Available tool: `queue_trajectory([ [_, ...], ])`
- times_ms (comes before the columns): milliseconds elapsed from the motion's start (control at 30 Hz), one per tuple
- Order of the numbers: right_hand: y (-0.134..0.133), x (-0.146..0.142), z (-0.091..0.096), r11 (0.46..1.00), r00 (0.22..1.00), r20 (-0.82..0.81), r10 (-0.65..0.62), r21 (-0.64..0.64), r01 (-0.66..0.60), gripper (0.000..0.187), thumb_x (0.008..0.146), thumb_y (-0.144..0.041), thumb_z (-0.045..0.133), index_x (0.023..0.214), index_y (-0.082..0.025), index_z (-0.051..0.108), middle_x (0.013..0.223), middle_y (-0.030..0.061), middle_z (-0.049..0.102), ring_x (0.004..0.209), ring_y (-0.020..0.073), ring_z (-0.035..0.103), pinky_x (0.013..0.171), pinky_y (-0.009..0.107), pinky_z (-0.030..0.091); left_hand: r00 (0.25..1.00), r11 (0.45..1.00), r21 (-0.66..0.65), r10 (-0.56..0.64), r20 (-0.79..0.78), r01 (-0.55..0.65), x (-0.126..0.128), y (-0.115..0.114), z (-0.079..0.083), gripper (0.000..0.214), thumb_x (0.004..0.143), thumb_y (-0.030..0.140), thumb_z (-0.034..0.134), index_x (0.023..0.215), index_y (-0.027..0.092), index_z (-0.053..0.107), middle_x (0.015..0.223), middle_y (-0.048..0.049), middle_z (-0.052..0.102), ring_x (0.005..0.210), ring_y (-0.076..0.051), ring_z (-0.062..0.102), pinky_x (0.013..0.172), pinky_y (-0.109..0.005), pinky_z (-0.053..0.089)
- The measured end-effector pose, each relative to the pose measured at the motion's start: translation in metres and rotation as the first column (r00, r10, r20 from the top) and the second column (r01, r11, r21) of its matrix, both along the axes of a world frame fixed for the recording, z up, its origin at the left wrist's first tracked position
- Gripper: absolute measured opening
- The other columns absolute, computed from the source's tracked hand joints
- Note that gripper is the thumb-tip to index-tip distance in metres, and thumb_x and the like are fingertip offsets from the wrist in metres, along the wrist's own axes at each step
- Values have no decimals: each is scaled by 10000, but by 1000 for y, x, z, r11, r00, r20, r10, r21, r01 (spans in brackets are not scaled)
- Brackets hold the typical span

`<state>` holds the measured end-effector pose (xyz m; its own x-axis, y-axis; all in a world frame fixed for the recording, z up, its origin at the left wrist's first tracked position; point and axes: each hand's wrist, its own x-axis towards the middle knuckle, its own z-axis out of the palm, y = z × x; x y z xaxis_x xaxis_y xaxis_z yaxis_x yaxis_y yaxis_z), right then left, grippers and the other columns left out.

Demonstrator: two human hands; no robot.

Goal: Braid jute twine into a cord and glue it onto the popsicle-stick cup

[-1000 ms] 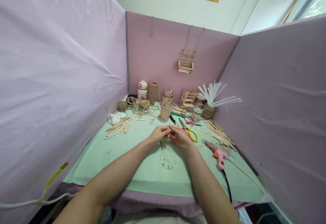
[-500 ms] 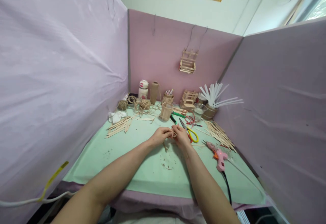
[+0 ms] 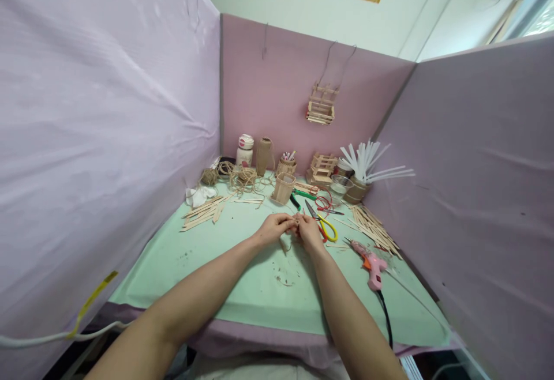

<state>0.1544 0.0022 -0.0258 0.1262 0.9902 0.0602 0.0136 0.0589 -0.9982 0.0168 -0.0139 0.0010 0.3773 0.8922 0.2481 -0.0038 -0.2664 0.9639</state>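
Note:
Over the middle of the table, my left hand [image 3: 273,228] and my right hand [image 3: 308,231] meet with fingers pinched together. Between them is a piece of twine [image 3: 284,246], mostly covered by the fingers, with a loose end hanging below. Just right of my right hand lie scissors [image 3: 328,229] with yellow and red handles. Beyond the hands stands a small basket made of wooden sticks [image 3: 283,188]. Green-handled pliers [image 3: 304,194] rest beside that basket.
A pink glue gun [image 3: 373,264] with a black cord lies at right, near wooden sticks [image 3: 374,230]. More sticks [image 3: 203,214] lie at left. Tangled twine [image 3: 243,178], a jar [image 3: 244,152] and a pot of white glue sticks [image 3: 357,190] line the back.
The twine loop that showed between my fingers is now hidden by them. My hands have drawn slightly closer together; the tabletop things stay where they were.

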Motion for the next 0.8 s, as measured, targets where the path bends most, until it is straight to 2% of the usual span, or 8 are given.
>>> queue_trajectory([
  [67, -2, 1, 4, 992, 985, 136, -105, 83, 94, 277, 738, -453, 562, 715, -177, 580, 546, 2, 561, 422, 109, 449, 428, 243, 342, 990, 991, 27, 133, -44, -132, -3, 3, 0, 266, 767, 369, 535, 717, 128, 636, 662, -33, 619, 657, -129, 551, 691, -266, 440],
  [133, -6, -1, 10, 970, 964, 216, -153, 222, 104, 231, 740, -387, 571, 849, -187, 608, 704, 29, 609, 529, 129, 507, 507, 260, 400, 959, 964, 43, 266, -99, -263, -8, 7, -2, 249, 773, 339, 510, 677, 138, 620, 658, -30, 615, 692, -140, 559, 709, -268, 434],
  [233, -15, -7, 19, 911, 937, 343, -60, 402, -89, 274, 744, -311, 577, 1001, -222, 609, 949, 68, 592, 730, 166, 547, 631, 295, 452, 912, 932, 39, 362, -196, -361, -13, 14, -7, 235, 776, 321, 481, 702, 149, 624, 621, -14, 596, 646, -140, 547, 663, -264, 422],
  [333, -21, -12, 23, 865, 872, 489, -17, 444, -232, 207, 786, -281, 537, 967, -244, 630, 997, 75, 552, 818, 183, 535, 697, 314, 454, 887, 923, 86, 384, -257, -374, -15, 16, -9, 239, 778, 308, 475, 671, 152, 621, 614, -11, 592, 616, -134, 536, 638, -259, 403],
  [467, -19, -9, 21, 849, 802, 588, -109, 474, -232, 153, 831, -295, 504, 826, -229, 641, 881, 63, 546, 833, 195, 526, 749, 328, 428, 880, 931, 129, 365, -304, -341, -12, 12, -9, 241, 777, 297, 476, 647, 154, 619, 625, -12, 604, 620, -135, 536, 630, -253, 387],
  [600, -15, -5, 18, 834, 756, 640, -137, 486, -260, 160, 851, -299, 486, 831, -220, 624, 877, 66, 551, 842, 200, 515, 756, 330, 418, 893, 943, 112, 333, -304, -313, -10, 11, -10, 240, 780, 295, 464, 676, 153, 627, 643, -11, 622, 618, -131, 540, 638, -247, 389],
  [800, -14, -4, 18, 821, 742, 650, -161, 506, -265, 147, 850, -265, 475, 816, -220, 610, 883, 69, 560, 868, 208, 505, 798, 344, 395, 898, 952, 95, 305, -316, -290, -11, 14, -13, 272, 783, 324, 458, 655, 146, 620, 634, -14, 623, 599, -127, 527, 623, -243, 386],
])
